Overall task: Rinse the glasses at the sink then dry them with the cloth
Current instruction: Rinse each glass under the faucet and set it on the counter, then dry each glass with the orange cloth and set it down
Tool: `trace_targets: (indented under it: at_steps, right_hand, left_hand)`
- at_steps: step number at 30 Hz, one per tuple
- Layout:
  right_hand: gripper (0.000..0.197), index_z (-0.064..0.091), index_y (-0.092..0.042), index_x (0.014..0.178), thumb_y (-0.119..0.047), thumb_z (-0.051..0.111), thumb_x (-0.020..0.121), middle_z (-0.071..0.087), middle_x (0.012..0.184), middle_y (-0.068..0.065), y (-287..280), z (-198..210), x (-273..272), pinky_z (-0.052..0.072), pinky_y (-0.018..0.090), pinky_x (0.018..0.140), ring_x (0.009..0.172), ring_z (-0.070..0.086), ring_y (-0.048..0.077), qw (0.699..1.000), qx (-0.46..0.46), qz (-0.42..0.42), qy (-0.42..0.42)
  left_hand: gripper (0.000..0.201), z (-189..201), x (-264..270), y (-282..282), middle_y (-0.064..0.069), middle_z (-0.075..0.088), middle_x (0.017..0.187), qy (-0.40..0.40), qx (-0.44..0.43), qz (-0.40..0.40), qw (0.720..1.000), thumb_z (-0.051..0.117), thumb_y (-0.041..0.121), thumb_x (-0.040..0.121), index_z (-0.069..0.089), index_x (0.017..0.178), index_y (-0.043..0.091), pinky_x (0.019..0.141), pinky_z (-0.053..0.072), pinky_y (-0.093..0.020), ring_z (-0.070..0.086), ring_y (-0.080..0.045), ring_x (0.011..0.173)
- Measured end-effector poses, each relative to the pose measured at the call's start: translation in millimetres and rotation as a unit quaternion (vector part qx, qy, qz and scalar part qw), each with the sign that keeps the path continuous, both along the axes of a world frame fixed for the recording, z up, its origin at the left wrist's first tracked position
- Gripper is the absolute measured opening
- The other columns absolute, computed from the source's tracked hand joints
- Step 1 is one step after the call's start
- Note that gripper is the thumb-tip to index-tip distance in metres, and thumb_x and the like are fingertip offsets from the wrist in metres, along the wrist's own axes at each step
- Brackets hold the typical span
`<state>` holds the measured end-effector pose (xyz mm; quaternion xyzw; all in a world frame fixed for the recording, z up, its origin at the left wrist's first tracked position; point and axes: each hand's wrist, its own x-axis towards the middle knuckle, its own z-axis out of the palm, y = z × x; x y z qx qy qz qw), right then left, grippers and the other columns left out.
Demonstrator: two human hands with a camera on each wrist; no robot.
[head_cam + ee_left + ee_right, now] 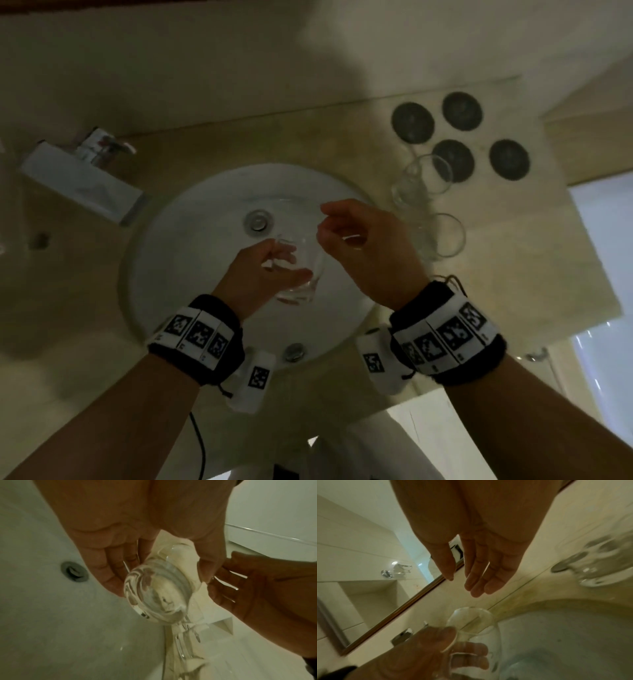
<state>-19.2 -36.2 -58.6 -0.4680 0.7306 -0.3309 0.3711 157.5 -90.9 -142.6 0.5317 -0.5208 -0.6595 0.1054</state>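
Note:
Over the white sink basin point(171, 260) my left hand point(260, 270) grips a clear tumbler glass point(303, 270), fingers and thumb curled round its wall. The left wrist view looks at the glass's thick base point(156, 593). In the right wrist view the same glass point(471, 623) sits low in the picture inside the left hand point(426, 654). My right hand point(356, 236) hovers just above and to the right of the glass rim, fingers relaxed and holding nothing point(467, 574). No cloth is in view.
Two more clear glasses point(423, 181) point(442, 236) stand on the beige counter right of the basin. Several dark round coasters point(455, 137) lie behind them. A chrome tap point(102, 147) and a white box point(82, 185) sit at the left. The drain point(258, 221) shows in the basin.

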Motion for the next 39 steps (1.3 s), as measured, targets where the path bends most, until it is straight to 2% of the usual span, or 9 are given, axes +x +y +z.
trace_targets:
  at_steps: [2, 7, 13, 19, 24, 28, 31, 34, 39]
  right_hand:
    - [0.023, 0.070, -0.020, 0.113, -0.020, 0.071, 0.090, 0.073, 0.091, -0.010, 23, 8, -21, 0.058, 0.023, 0.081, 0.085, 0.070, 0.005, 0.999, -0.015, -0.037, 0.015]
    - [0.005, 0.072, -0.023, 0.093, -0.023, 0.072, 0.089, 0.072, 0.081, -0.012, 77, 19, -71, 0.056, 0.021, 0.068, 0.072, 0.069, 0.005, 0.981, -0.066, -0.159, 0.087]
    - [0.005, 0.069, -0.024, 0.084, -0.022, 0.069, 0.089, 0.068, 0.070, -0.012, 125, -2, -115, 0.052, 0.022, 0.064, 0.065, 0.066, 0.008, 0.960, -0.030, -0.254, 0.117]
    - [0.034, 0.064, -0.017, 0.112, -0.028, 0.074, 0.081, 0.068, 0.105, 0.002, 154, -51, -132, 0.052, 0.032, 0.082, 0.097, 0.066, 0.024, 0.959, 0.208, -0.148, 0.122]
    - [0.046, 0.061, -0.019, 0.118, -0.036, 0.072, 0.077, 0.069, 0.114, 0.002, 157, -62, -129, 0.055, 0.040, 0.089, 0.103, 0.066, 0.025, 0.954, 0.266, -0.076, 0.113]
    - [0.023, 0.067, -0.017, 0.107, -0.025, 0.065, 0.085, 0.070, 0.097, 0.001, 160, -52, -139, 0.054, 0.034, 0.080, 0.091, 0.066, 0.023, 0.964, 0.195, -0.134, 0.121]
    - [0.019, 0.071, -0.014, 0.103, -0.013, 0.061, 0.087, 0.067, 0.089, 0.000, 163, -27, -150, 0.043, 0.024, 0.075, 0.083, 0.060, 0.017, 0.962, 0.092, -0.205, 0.152]
    - [0.015, 0.073, -0.018, 0.095, -0.015, 0.060, 0.087, 0.072, 0.084, -0.001, 160, 2, -155, 0.058, 0.034, 0.072, 0.077, 0.067, 0.019, 0.963, -0.012, -0.245, 0.110]
    - [0.027, 0.066, -0.028, 0.087, -0.010, 0.048, 0.097, 0.069, 0.081, -0.008, 141, 44, -127, 0.059, 0.031, 0.065, 0.076, 0.069, 0.012, 0.980, -0.105, -0.170, 0.023]
  left_hand:
    - [0.050, 1, -11, 10, -0.001, 0.070, 0.105, 0.042, -0.009, -0.016, 0.999, 0.094, 0.014, 0.061, 0.067, 0.102, 0.024, 0.071, 0.054, -0.015, 0.069, -0.003, 0.077]
    - [0.065, 3, -30, 35, 0.006, 0.071, 0.105, 0.063, -0.044, -0.048, 0.996, 0.086, 0.043, 0.046, 0.064, 0.106, 0.032, 0.072, 0.056, -0.020, 0.073, -0.007, 0.088]
    - [0.071, 4, -38, 73, 0.003, 0.068, 0.109, 0.062, -0.071, -0.037, 0.995, 0.092, 0.035, 0.047, 0.060, 0.111, 0.024, 0.082, 0.060, -0.032, 0.072, -0.016, 0.099]
    - [0.068, 9, -52, 117, 0.007, 0.064, 0.109, 0.064, -0.095, -0.048, 0.992, 0.091, 0.023, 0.051, 0.056, 0.109, 0.020, 0.091, 0.058, -0.035, 0.071, -0.019, 0.106]
    - [0.069, 10, -63, 146, 0.008, 0.066, 0.107, 0.026, -0.148, -0.082, 0.985, 0.090, 0.028, 0.053, 0.055, 0.112, 0.024, 0.091, 0.056, -0.028, 0.068, -0.012, 0.101]
    - [0.074, 8, -71, 160, 0.012, 0.066, 0.110, 0.000, -0.165, -0.102, 0.981, 0.092, 0.024, 0.053, 0.054, 0.116, 0.032, 0.082, 0.051, -0.014, 0.066, -0.006, 0.099]
    - [0.074, 9, -77, 168, 0.014, 0.067, 0.108, -0.003, -0.180, -0.106, 0.978, 0.092, 0.016, 0.054, 0.054, 0.115, 0.035, 0.080, 0.055, -0.019, 0.066, -0.003, 0.097]
    - [0.071, 14, -80, 172, 0.014, 0.067, 0.106, 0.007, -0.182, -0.090, 0.979, 0.091, 0.020, 0.057, 0.054, 0.114, 0.036, 0.079, 0.054, -0.019, 0.066, -0.001, 0.097]
    - [0.072, 34, -75, 164, 0.008, 0.069, 0.112, 0.073, -0.158, 0.005, 0.985, 0.092, 0.035, 0.054, 0.057, 0.116, 0.029, 0.089, 0.058, -0.029, 0.068, -0.009, 0.107]
